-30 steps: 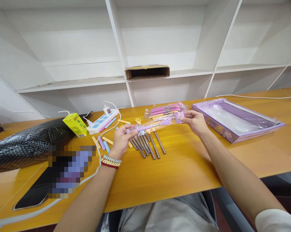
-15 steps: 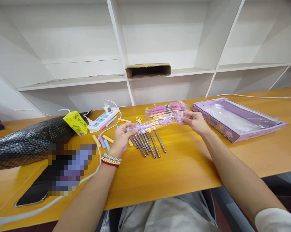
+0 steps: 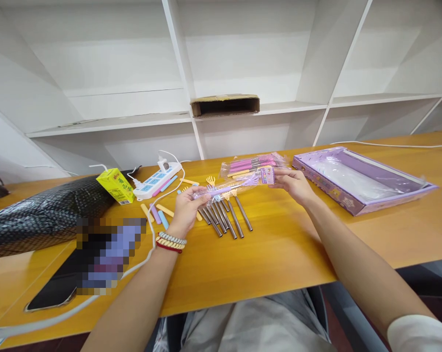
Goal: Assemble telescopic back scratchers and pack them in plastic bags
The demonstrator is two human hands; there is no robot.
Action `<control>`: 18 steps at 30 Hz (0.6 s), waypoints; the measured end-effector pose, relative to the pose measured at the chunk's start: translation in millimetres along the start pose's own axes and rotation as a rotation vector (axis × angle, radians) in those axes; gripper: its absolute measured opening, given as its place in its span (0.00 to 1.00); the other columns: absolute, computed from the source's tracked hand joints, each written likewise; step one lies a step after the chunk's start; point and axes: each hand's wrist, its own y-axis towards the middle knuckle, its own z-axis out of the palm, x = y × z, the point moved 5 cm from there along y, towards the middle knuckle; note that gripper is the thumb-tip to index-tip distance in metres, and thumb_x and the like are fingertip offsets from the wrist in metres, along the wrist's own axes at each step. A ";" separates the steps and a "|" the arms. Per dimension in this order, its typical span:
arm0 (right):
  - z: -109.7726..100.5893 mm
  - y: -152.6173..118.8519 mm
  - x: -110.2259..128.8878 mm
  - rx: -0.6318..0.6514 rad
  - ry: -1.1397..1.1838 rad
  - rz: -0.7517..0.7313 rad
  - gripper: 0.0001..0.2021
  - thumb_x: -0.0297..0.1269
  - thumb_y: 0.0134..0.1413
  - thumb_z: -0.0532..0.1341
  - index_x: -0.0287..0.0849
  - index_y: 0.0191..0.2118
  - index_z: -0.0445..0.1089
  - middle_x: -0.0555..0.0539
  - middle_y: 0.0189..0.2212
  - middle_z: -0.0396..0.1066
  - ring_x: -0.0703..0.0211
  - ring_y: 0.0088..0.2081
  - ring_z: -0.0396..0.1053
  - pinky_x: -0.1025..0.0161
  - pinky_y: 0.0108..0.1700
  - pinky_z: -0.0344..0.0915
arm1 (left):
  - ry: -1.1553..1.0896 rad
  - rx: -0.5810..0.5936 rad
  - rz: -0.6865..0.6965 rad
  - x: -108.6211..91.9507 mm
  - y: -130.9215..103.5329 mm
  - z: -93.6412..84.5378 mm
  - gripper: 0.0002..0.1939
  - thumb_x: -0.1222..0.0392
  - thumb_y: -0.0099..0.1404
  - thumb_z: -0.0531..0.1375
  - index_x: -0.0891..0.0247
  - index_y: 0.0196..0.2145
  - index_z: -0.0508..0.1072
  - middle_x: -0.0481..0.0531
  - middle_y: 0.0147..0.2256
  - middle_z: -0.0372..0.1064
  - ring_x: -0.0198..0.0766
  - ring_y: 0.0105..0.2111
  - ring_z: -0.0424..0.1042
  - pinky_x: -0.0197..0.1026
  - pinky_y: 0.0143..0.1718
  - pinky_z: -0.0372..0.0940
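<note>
A purple back scratcher [image 3: 239,186] in a clear plastic sleeve is stretched between my two hands above the table. My left hand [image 3: 186,208] pinches the handle end. At the other end, my right hand [image 3: 293,185] has its fingers closed on the sleeve edge beside a small purple card label [image 3: 267,175]. Below the sleeve lie several metal scratcher rods [image 3: 239,220] with claw heads, one of them yellow [image 3: 210,181]. Loose coloured handles [image 3: 165,211] are scattered left of my left hand. Behind, several pink scratchers [image 3: 255,164] lie in clear wrapping.
An open purple box [image 3: 356,208] with clear plastic inside stands at right. To the left are a power strip [image 3: 158,181], a yellow drink carton [image 3: 115,186], a black wrapped bundle [image 3: 55,210] and a phone [image 3: 52,283]. A white cable [image 3: 138,266] crosses the table.
My right hand has shifted slightly on the sleeve end, and the card label now faces me more openly. Both hands still hold the sleeved back scratcher in nearly the same place.
</note>
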 end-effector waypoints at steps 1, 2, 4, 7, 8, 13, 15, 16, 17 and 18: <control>1.7 -0.2 0.5 0.018 0.011 -0.005 0.16 0.41 0.38 0.65 0.41 0.37 0.75 0.45 0.34 0.73 0.52 0.38 0.71 0.53 0.39 0.71 | 0.002 0.001 -0.004 0.4 -0.5 0.7 0.17 0.64 0.40 0.69 0.68 0.30 0.71 0.48 0.25 0.70 0.30 0.22 0.68 0.32 0.23 0.63; 3.7 -0.4 0.8 0.040 0.023 -0.006 0.17 0.43 0.40 0.64 0.40 0.38 0.74 0.44 0.35 0.73 0.52 0.38 0.70 0.54 0.38 0.71 | 0.005 0.005 -0.008 0.8 -1.1 1.5 0.17 0.64 0.41 0.69 0.68 0.30 0.71 0.48 0.25 0.70 0.30 0.22 0.67 0.32 0.23 0.63; 7.2 -1.1 0.8 0.062 0.022 -0.011 0.18 0.47 0.42 0.63 0.40 0.37 0.74 0.44 0.35 0.73 0.53 0.37 0.70 0.56 0.36 0.71 | 0.014 0.015 -0.014 1.5 -2.2 3.2 0.17 0.64 0.41 0.69 0.68 0.31 0.71 0.48 0.24 0.69 0.30 0.21 0.67 0.32 0.23 0.62; 9.8 -2.0 1.2 0.038 -0.106 -0.072 0.15 0.46 0.42 0.65 0.40 0.34 0.73 0.47 0.32 0.72 0.60 0.33 0.69 0.62 0.34 0.70 | 0.028 0.037 -0.010 2.2 -2.8 4.6 0.17 0.64 0.42 0.69 0.68 0.31 0.71 0.47 0.23 0.68 0.29 0.21 0.66 0.32 0.21 0.61; 10.2 -2.3 1.3 0.023 -0.165 -0.101 0.14 0.45 0.41 0.65 0.41 0.32 0.72 0.48 0.30 0.72 0.62 0.31 0.68 0.64 0.32 0.70 | 0.030 0.045 -0.008 2.5 -2.7 4.8 0.17 0.64 0.42 0.69 0.68 0.31 0.71 0.47 0.22 0.68 0.29 0.20 0.66 0.31 0.21 0.60; 10.3 -2.9 0.8 -0.037 -0.310 -0.144 0.16 0.48 0.40 0.65 0.38 0.27 0.71 0.49 0.22 0.69 0.66 0.21 0.64 0.65 0.24 0.67 | 0.021 0.073 -0.011 4.9 -1.6 4.6 0.16 0.64 0.42 0.68 0.68 0.31 0.71 0.47 0.23 0.68 0.29 0.21 0.66 0.31 0.22 0.61; 8.2 -3.2 2.1 -0.083 -0.304 -0.136 0.17 0.49 0.37 0.66 0.38 0.25 0.70 0.50 0.20 0.68 0.65 0.19 0.64 0.65 0.22 0.67 | 0.018 0.081 -0.010 5.3 -1.7 5.1 0.16 0.64 0.42 0.68 0.68 0.31 0.71 0.47 0.23 0.68 0.29 0.21 0.66 0.31 0.22 0.61; 6.8 -3.4 2.9 -0.111 -0.301 -0.132 0.17 0.49 0.36 0.67 0.38 0.23 0.69 0.50 0.18 0.67 0.65 0.18 0.64 0.65 0.21 0.67 | 0.018 0.085 -0.008 5.3 -2.0 5.6 0.16 0.64 0.42 0.68 0.67 0.31 0.71 0.47 0.23 0.68 0.29 0.21 0.66 0.31 0.22 0.61; 5.4 -3.6 3.8 -0.137 -0.297 -0.129 0.17 0.49 0.35 0.67 0.38 0.22 0.68 0.50 0.17 0.66 0.64 0.17 0.64 0.65 0.20 0.66 | 0.019 0.092 -0.006 5.3 -2.3 6.3 0.16 0.64 0.42 0.68 0.67 0.31 0.71 0.46 0.23 0.68 0.29 0.21 0.65 0.31 0.22 0.61; 4.1 -3.8 4.7 -0.159 -0.291 -0.130 0.17 0.49 0.34 0.67 0.38 0.20 0.67 0.50 0.16 0.65 0.64 0.16 0.64 0.65 0.19 0.66 | 0.021 0.100 -0.005 5.2 -2.7 7.1 0.16 0.64 0.43 0.68 0.67 0.31 0.71 0.46 0.22 0.67 0.28 0.20 0.65 0.31 0.21 0.61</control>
